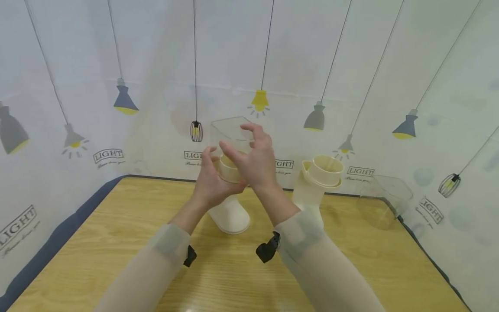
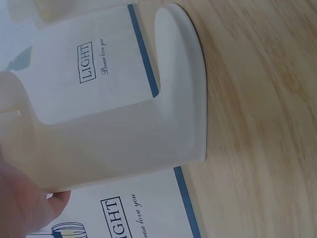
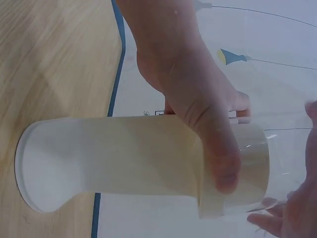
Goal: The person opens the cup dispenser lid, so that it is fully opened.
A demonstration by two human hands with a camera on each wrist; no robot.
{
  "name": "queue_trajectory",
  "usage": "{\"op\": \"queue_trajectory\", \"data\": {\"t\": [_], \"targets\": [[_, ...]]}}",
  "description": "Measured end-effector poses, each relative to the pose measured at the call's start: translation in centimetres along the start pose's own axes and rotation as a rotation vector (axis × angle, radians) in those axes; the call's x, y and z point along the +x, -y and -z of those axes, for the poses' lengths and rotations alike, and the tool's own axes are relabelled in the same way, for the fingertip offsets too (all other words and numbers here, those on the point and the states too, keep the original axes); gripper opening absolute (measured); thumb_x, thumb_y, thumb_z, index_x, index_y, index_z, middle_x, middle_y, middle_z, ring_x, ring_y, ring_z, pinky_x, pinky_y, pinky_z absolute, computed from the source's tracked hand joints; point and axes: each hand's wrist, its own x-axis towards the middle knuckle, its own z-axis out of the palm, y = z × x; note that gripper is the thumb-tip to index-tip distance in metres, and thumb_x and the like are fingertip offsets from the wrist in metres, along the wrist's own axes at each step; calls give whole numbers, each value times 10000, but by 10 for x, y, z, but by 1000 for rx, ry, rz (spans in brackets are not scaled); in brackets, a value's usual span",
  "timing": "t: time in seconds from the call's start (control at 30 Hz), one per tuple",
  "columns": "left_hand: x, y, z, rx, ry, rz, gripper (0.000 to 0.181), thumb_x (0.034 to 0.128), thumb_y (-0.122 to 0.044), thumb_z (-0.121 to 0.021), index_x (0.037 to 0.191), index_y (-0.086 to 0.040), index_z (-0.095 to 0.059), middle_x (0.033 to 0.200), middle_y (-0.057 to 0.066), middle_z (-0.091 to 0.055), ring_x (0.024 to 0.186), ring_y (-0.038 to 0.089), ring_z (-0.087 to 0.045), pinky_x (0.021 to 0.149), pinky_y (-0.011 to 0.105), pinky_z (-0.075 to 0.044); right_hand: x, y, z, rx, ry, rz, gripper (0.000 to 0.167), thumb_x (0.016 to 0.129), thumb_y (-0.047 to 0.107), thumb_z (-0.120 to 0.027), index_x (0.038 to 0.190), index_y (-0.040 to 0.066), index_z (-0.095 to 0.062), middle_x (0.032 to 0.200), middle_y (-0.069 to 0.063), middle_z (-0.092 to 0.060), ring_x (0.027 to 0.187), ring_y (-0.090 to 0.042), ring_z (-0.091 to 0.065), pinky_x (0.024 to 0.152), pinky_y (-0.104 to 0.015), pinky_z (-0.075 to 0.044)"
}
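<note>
Near stand [image 1: 231, 216]: upright on table [image 1: 117, 242], foot flat. Clear jar [image 1: 228, 129] at its top rim; whether jar sits fully there, cannot tell, clear wall shows poorly. Left hand [image 1: 213, 184] curled round stand's upper part, firm. Right hand [image 1: 259, 162] wide, fingers bent around jar, seems to hold it. Fitting looks under way, not surely finished. Far stand [image 1: 312, 195], to right: no jar on top, so probably left to do. Other jar [image 1: 383, 203] beyond it, on table near wall cloth [image 1: 156, 65].
</note>
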Motion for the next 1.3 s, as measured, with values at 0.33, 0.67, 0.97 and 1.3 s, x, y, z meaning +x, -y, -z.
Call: {"op": "queue_trajectory", "data": {"t": [0.33,0.67,0.97,1.3], "targets": [[1,3,0,4,4,22,1273,591,-598,-914,1529,-330,-97,1410,160,-423,1135,316,-549,883,497,-526,1,-2,-5,-78,-56,-38,755,786,700,-702,1375,275,-497,1266,-75,-568,1021,-231,-608,732,-397,-517],[3,3,4,12,33,6,1275,610,-565,-915,1529,-346,-58,1415,116,-424,1094,289,-560,883,495,-518,2,8,-5,-160,-62,10,678,818,667,-687,1311,227,-532,1316,-123,-557,809,-259,-610,687,-418,-539],[1,4,7,2,57,16,1292,593,-585,-920,1523,-379,-49,1431,135,-412,1146,302,-542,928,515,-499,2,10,-1,-158,-9,-10,695,820,685,-684,1313,218,-537,1326,-144,-545,806,-249,-606,685,-400,-545],[2,3,9,-11,85,-2,1322,585,-594,-923,1539,-363,-37,1430,153,-401,1158,305,-534,945,516,-493,3,14,4,-180,12,-32,688,813,703,-674,1311,247,-543,1337,-158,-534,750,-258,-602,654,-403,-537]]}}
